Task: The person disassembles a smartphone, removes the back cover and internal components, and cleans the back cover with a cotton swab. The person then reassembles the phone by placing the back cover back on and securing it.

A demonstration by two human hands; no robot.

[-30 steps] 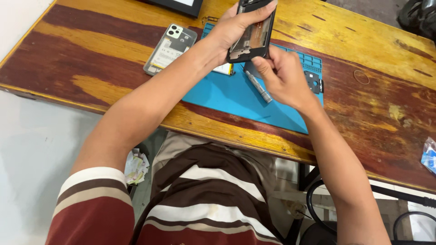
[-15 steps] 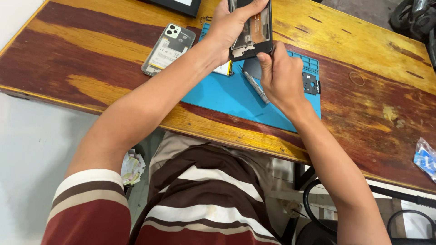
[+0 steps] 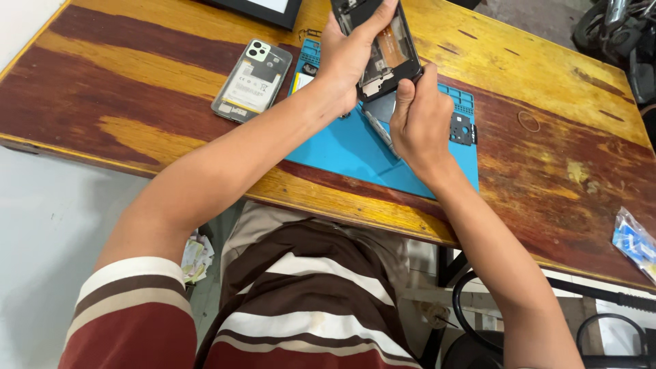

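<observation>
My left hand grips an opened black phone body, holding it tilted above a blue work mat; its copper and grey insides face me. My right hand pinches the phone's lower right corner with thumb and fingers, and a thin metal tool pokes out under its palm over the mat. A clear phone back cover with camera holes lies on the wooden table, left of the mat.
A small black part rests on the mat's right side. A dark framed item lies at the table's far edge. A plastic packet sits at the right edge. Cables hang under the table.
My right hand moved up from the mat to the phone's lower corner. The phone shifted slightly in my left hand.
</observation>
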